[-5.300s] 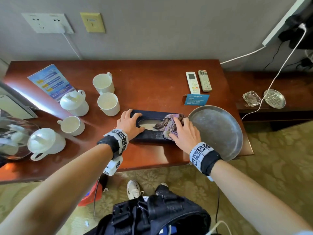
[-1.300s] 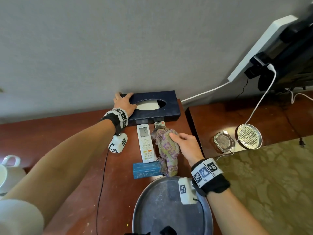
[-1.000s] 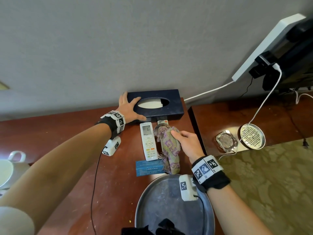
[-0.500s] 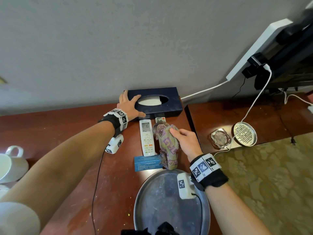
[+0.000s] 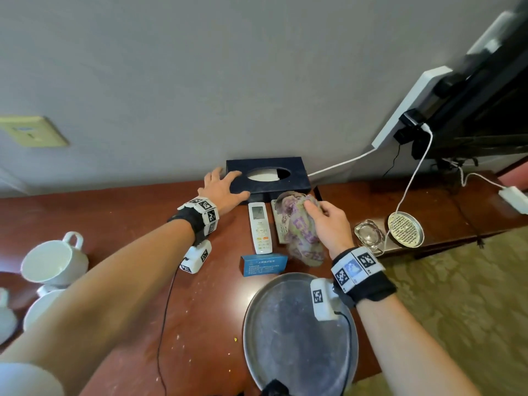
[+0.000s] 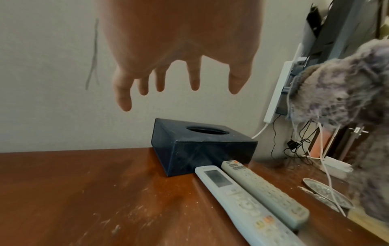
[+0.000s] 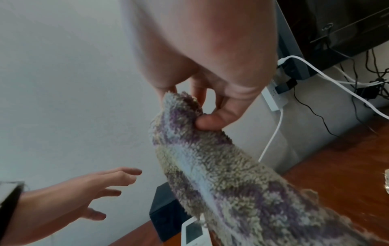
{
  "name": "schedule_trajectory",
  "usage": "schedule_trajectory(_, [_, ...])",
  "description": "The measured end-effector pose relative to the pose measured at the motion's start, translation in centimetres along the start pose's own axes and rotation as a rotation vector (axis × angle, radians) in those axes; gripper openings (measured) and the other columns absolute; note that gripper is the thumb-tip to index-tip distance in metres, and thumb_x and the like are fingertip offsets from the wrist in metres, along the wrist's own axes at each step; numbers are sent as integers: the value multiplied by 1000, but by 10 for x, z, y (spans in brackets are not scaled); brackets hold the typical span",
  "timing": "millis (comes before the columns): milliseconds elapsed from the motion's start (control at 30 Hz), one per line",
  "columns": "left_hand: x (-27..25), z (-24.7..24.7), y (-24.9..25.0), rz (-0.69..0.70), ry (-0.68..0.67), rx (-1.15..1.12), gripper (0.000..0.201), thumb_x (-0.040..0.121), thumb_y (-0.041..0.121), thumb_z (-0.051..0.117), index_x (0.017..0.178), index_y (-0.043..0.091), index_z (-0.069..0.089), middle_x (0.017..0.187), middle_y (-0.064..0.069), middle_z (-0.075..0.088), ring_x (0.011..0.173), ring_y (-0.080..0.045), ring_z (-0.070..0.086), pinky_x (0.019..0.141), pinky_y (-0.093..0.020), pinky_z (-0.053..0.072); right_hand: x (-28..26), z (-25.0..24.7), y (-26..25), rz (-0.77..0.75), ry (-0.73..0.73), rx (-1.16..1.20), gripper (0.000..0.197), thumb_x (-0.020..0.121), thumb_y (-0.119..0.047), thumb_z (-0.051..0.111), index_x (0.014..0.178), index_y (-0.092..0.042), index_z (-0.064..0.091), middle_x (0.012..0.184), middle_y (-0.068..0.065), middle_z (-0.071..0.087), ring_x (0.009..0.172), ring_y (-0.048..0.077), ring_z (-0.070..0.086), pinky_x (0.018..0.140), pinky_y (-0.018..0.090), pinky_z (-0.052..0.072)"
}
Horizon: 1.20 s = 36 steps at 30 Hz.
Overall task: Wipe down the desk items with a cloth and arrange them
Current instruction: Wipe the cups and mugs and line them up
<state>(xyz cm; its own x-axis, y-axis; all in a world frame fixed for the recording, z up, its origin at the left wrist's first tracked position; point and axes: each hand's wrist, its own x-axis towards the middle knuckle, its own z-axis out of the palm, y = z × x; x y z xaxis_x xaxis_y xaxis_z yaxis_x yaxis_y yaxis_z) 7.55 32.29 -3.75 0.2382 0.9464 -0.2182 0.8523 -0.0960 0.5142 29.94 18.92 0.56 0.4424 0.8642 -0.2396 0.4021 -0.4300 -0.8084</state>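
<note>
A dark navy tissue box [image 5: 267,178] stands against the wall at the desk's back edge. My left hand [image 5: 225,187] hovers over its left end with fingers spread; the left wrist view shows the fingers [image 6: 194,78] clear above the box [image 6: 202,146]. My right hand [image 5: 323,221] pinches a purple-and-olive cloth [image 5: 303,232] between thumb and fingers [image 7: 207,123], and the cloth [image 7: 210,158] hangs down over a grey remote [image 5: 278,224]. A white remote [image 5: 260,227] lies beside it, in front of the box.
A blue card [image 5: 264,264] and a round metal tray [image 5: 297,332] lie near the front edge. White cups [image 5: 54,261] stand at the left. A glass ashtray [image 5: 368,234], a perforated metal dish [image 5: 405,230] and cables sit on the lower shelf at the right.
My left hand has lifted off the tissue box, which now sits against the wall. My right hand still holds the cloth over the grey remote.
</note>
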Motion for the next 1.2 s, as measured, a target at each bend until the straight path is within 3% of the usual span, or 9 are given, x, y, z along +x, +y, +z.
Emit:
schedule_trajectory(167, [-51, -20, -8, 38, 41, -56, 66, 91, 56, 59, 150, 40, 35, 163, -8, 18, 151, -29, 11, 116, -59, 28, -35, 7, -22, -78, -21, -82, 37, 92, -62, 53, 105, -30, 65, 104, -5, 69, 100, 18, 64, 94, 47, 53])
schedule_trajectory(300, [-92, -36, -31, 35, 85, -82, 65, 90, 57, 60, 149, 42, 37, 163, -7, 19, 152, -26, 10, 118, -57, 25, -62, 23, -32, -157, -32, -141, 26, 94, -57, 53, 101, -33, 61, 102, -6, 67, 99, 18, 64, 93, 46, 53])
schedule_trajectory(433, [-135, -54, -61, 2, 128, -92, 64, 89, 56, 61, 148, 42, 39, 163, -7, 21, 152, -23, 10, 119, -54, 24, -86, 48, -37, -193, -63, -159, 31, 92, -62, 52, 101, -34, 63, 104, -5, 69, 101, 20, 64, 95, 47, 52])
schedule_trajectory(600, [-186, -74, -101, -47, 173, -111, 63, 89, 55, 62, 147, 41, 41, 162, -5, 23, 152, -21, 11, 119, -54, 25, -124, 88, -52, -176, -117, -81, 40, 95, -55, 51, 107, -19, 65, 106, -1, 67, 104, 20, 60, 96, 39, 49])
schedule_trajectory(667, [-205, -80, -115, -71, 194, -117, 63, 89, 54, 62, 147, 42, 41, 162, -4, 23, 151, -20, 11, 119, -53, 24, -136, 108, -55, -182, -131, -43, 43, 91, -61, 51, 100, -23, 69, 99, -1, 70, 99, 22, 64, 94, 47, 52])
schedule_trajectory(800, [-240, -89, -149, -108, 221, -121, 62, 88, 56, 61, 146, 42, 41, 161, -6, 24, 151, -26, 13, 121, -52, 21, -163, 146, -64, -215, -159, -28, 40, 93, -56, 52, 78, -21, 63, 82, 2, 67, 89, 27, 65, 83, 45, 52])
schedule_trajectory(933, [-271, -98, -182, -178, 226, -133, 64, 88, 57, 61, 147, 42, 40, 162, -5, 23, 150, -29, 21, 117, -55, 28, -181, 178, -65, -238, -192, -41, 50, 79, -71, 48, 79, -24, 64, 79, -1, 69, 85, 23, 66, 84, 50, 55])
schedule_trajectory(1100, [-302, -107, -213, -218, 283, -152, 65, 89, 50, 65, 147, 38, 41, 161, -7, 24, 149, -28, 18, 119, -51, 25, -199, 207, -70, -261, -222, -29, 46, 90, -56, 55, 79, -11, 63, 77, 5, 68, 82, 27, 64, 77, 43, 51])
schedule_trajectory(1200, [-314, -104, -236, -242, 290, -189, 68, 86, 49, 68, 147, 37, 42, 159, -10, 27, 147, -30, 24, 119, -50, 27, -210, 222, -70, -251, -259, -17, 47, 91, -54, 57, 66, -14, 54, 67, 0, 59, 72, 23, 56, 68, 37, 43])
